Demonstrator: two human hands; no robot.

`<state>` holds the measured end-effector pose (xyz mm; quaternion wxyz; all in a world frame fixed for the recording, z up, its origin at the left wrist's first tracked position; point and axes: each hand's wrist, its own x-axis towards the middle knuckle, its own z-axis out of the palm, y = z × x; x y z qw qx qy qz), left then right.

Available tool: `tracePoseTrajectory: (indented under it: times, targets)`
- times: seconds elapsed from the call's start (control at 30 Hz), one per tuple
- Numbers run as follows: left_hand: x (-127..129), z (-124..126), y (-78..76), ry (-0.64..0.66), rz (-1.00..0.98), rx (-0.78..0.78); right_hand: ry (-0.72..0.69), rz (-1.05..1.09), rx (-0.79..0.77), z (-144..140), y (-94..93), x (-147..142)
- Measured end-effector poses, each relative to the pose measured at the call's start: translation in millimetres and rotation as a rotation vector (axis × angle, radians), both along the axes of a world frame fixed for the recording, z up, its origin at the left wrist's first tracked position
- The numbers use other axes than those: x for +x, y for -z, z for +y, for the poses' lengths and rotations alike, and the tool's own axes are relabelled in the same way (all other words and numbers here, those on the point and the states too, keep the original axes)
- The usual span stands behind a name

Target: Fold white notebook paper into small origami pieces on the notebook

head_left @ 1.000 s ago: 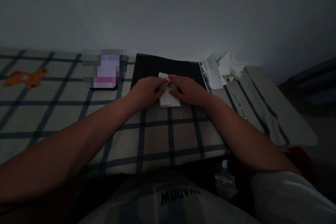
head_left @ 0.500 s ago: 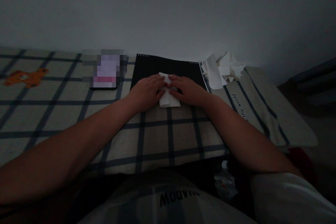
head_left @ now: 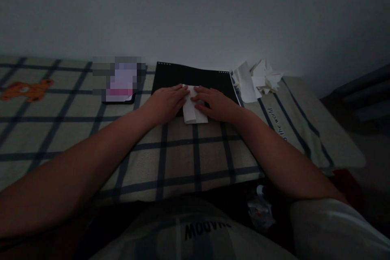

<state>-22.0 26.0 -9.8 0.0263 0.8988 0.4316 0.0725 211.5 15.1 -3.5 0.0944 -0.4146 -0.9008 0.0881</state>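
A folded white paper (head_left: 191, 114) lies on a black notebook (head_left: 195, 75), its near end reaching past the notebook's front edge. At the paper's left side rests my left hand (head_left: 166, 103), its fingers stretched out and the fingertips touching the paper. My right hand (head_left: 217, 103) lies over the right part of the paper, fingers spread and pressing down on it. Neither hand is closed around anything. The fingers cover part of the paper's upper half.
A checked cloth (head_left: 179, 154) covers the table. Left of the notebook lies a phone (head_left: 123, 83), partly pixelated. An orange cut-out shape (head_left: 29, 90) is at the far left. Crumpled white paper pieces (head_left: 258, 81) sit to the right, against the wall (head_left: 195, 16).
My left hand has shifted slightly left, its thumb drawing away from the paper's middle. More of the paper shows between the hands. The right hand stays nearly in place.
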Motion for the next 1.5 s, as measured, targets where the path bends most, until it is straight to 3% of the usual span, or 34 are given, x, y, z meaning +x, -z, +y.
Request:
tracePoseTrajectory:
  times: [0.37, 0.63, 0.77, 0.97, 1.5]
  targets:
    - [3, -5, -3.7, -0.028, 0.091, -0.015, -0.004, 0.007, -0.005, -1, -1.1, -1]
    - [-2, 15, -6.4, -0.037, -0.029, -0.060, 0.014, -0.002, -0.010, -1, -2.4, -1]
    - [0, 21, -3.4, -0.120, -0.107, -0.033, -0.001, -0.002, 0.006, 0, -2.1, -2]
    - [6, 17, -1.4, -0.167, -0.113, 0.042, -0.003, -0.004, 0.009, -1, -2.4, -1]
    - [9, 11, -9.6, -0.181, -0.039, 0.052, -0.017, 0.050, 0.012, 2, 1.2, 2]
